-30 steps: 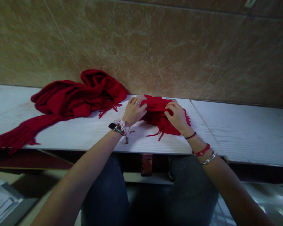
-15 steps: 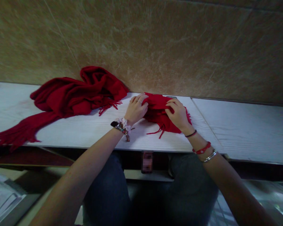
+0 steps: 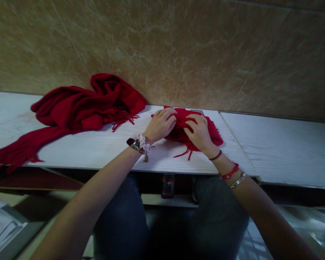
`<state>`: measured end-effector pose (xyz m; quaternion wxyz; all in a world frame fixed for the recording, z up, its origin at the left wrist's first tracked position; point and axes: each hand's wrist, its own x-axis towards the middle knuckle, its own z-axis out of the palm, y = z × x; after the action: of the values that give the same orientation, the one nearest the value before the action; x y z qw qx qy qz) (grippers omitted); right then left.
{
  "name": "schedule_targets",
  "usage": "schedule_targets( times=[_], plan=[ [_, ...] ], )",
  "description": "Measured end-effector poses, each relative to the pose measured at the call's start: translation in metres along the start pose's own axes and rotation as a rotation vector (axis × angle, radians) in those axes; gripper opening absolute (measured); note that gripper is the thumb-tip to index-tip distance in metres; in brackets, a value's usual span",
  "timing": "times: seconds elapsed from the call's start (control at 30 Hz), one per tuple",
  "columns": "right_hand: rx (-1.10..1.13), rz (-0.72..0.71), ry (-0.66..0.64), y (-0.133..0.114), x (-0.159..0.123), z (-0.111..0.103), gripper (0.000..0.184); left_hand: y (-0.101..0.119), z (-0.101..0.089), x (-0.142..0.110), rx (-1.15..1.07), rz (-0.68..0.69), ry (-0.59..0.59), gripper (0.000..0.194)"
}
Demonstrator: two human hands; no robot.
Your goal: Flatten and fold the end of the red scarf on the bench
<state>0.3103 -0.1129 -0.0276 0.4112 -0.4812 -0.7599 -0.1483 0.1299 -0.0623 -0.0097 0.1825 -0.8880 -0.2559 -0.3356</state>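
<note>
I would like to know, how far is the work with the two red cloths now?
Done: nothing looks surely finished. In hand: the smaller red cloth, creased under the curled fingers of the left hand and right hand. Probably left: tidying its creases and stray fringe; perhaps also the larger red cloth, lying in a loose heap with neither hand on it.

A brown marbled wall [image 3: 162, 54], crossed by thin seams, backs a white wood-grained bench [image 3: 281, 151] with a joint right of centre. Underneath, the gap is dark. Pale floor [image 3: 62, 196] shows lower left; glossy tiles [image 3: 253, 240] lie lower right. Light is dim and cool.
</note>
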Motion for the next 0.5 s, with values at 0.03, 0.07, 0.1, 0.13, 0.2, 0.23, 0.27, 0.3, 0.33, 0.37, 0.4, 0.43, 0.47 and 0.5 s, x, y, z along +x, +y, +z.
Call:
schedule_targets(
  times=[0.03, 0.07, 0.1, 0.13, 0.2, 0.23, 0.27, 0.3, 0.33, 0.37, 0.4, 0.43, 0.47, 0.5],
  plan=[
    [0.034, 0.027, 0.032, 0.0006, 0.0005, 0.0004, 0.01, -0.0008, 0.0006, -0.0003, 0.003, -0.005, 0.006, 0.021],
    [0.074, 0.053, 0.063, 0.0017, 0.0012, 0.0004, 0.009, -0.002, 0.0012, -0.0008, 0.006, -0.014, 0.011, 0.021],
    [0.115, 0.074, 0.093, 0.003, 0.002, 0.0001, 0.009, -0.0033, 0.0017, -0.0014, 0.007, -0.024, 0.012, 0.02],
    [0.154, 0.088, 0.12, 0.0042, 0.0028, -0.0004, 0.008, -0.0046, 0.0021, -0.0021, 0.008, -0.032, 0.006, 0.019],
    [0.209, 0.095, 0.162, 0.0058, 0.0044, -0.0017, 0.008, -0.0066, 0.0029, -0.0032, 0.009, -0.038, -0.014, 0.016],
    [0.227, 0.093, 0.176, 0.0061, 0.005, -0.0023, 0.009, -0.0072, 0.0032, -0.0036, 0.011, -0.037, -0.025, 0.015],
    [0.24, 0.089, 0.186, 0.0061, 0.0055, -0.0028, 0.009, -0.0073, 0.0034, -0.0038, 0.013, -0.035, -0.033, 0.014],
    [0.249, 0.087, 0.191, 0.006, 0.0059, -0.0032, 0.009, -0.0071, 0.0035, -0.0038, 0.015, -0.032, -0.038, 0.014],
    [0.257, 0.088, 0.192, 0.0059, 0.0062, -0.0035, 0.009, -0.0067, 0.0037, -0.0038, 0.017, -0.034, -0.04, 0.014],
    [0.262, 0.091, 0.192, 0.0058, 0.0064, -0.0039, 0.009, -0.0061, 0.004, -0.0037, 0.019, -0.038, -0.038, 0.014],
    [0.266, 0.094, 0.191, 0.0057, 0.0065, -0.0042, 0.009, -0.0054, 0.0044, -0.0037, 0.021, -0.045, -0.035, 0.015],
    [0.267, 0.095, 0.189, 0.0057, 0.0065, -0.0046, 0.009, -0.0047, 0.005, -0.0037, 0.023, -0.053, -0.03, 0.015],
    [0.267, 0.089, 0.185, 0.0057, 0.0063, -0.0051, 0.009, -0.004, 0.0057, -0.0037, 0.024, -0.059, -0.022, 0.015],
    [0.266, 0.077, 0.177, 0.0055, 0.0061, -0.0055, 0.013, -0.0034, 0.0064, -0.0038, 0.022, -0.061, -0.011, 0.015]
  ],
)
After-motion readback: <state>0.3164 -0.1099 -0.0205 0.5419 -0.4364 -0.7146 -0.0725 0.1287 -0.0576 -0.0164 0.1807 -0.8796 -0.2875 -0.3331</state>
